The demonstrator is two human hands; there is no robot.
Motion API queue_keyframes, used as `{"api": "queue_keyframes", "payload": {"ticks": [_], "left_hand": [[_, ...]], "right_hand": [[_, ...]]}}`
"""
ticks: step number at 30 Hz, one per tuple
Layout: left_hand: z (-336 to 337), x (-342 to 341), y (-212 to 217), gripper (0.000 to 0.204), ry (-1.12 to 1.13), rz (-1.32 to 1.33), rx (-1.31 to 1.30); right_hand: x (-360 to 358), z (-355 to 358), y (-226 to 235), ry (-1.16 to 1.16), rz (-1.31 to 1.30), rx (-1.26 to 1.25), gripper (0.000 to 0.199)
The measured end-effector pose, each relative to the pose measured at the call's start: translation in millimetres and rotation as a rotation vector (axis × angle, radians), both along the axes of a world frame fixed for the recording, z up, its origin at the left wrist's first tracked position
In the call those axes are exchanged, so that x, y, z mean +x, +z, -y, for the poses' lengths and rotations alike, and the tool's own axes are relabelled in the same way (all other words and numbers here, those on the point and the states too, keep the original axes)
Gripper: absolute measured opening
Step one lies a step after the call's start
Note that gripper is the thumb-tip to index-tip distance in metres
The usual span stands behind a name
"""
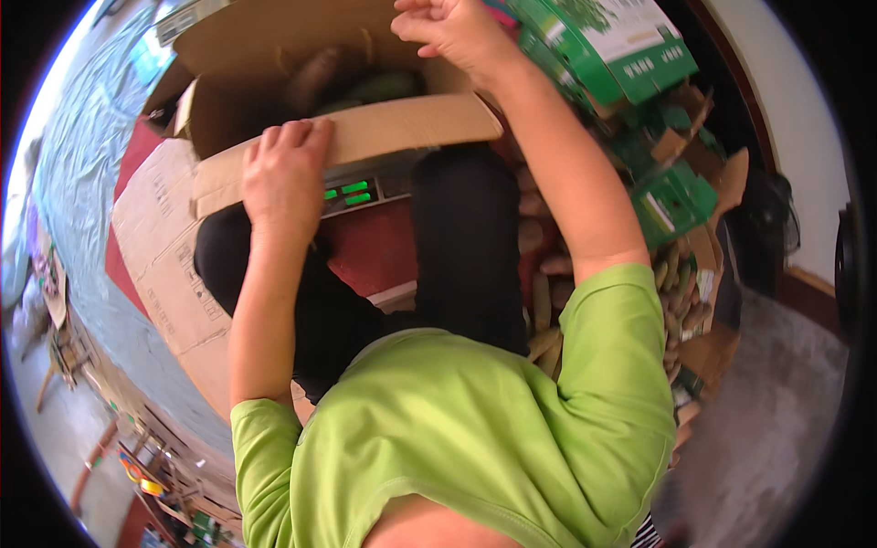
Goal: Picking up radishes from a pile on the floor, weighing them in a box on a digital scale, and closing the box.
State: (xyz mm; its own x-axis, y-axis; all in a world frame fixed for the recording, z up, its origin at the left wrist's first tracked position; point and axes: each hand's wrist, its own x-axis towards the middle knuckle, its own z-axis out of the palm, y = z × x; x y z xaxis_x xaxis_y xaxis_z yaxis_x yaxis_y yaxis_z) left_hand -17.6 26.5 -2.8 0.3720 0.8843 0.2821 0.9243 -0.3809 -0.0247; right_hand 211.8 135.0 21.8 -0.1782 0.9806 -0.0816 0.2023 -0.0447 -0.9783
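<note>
An open cardboard box stands in front of my knees, with a few elongated, dim and blurred pieces of produce inside. My left hand is closed over the near flap of this box, fingers hooked across its upper edge. Beneath the flap shows a scale with lit green digits. Above the box's far right side, my right hand is raised, its fingers loosely bent and apart. I see nothing in it, though the picture's upper edge cuts part of it off.
Green and white cartons are stacked at the far right. Below them, a torn green box lies beside a heap of long brownish-green produce. A flattened cardboard sheet lies left of my leg, next to pale blue plastic sheeting.
</note>
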Motion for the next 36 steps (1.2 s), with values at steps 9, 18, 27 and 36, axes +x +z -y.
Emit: {"api": "queue_keyframes", "payload": {"ticks": [9, 18, 27, 36], "left_hand": [[0.3, 9.9, 7.0, 0.039, 0.015, -0.012, -0.040], [2.6, 12.7, 3.5, 0.053, 0.116, -0.032, -0.132], [1.8, 11.4, -0.8, 0.059, 0.083, -0.016, -0.094], [3.7, 16.1, -0.3, 0.061, 0.111, 0.008, -0.076]], "right_hand": [[186.0, 136.4, -38.7, -0.427, 0.132, -0.155, 0.035], [258.8, 319.4, -192.0, -0.885, 0.154, -0.689, 0.029], [248.3, 452.6, -307.3, -0.761, 0.440, -0.946, 0.023], [285.3, 386.3, -300.9, -1.266, 0.138, -0.828, 0.072]]}}
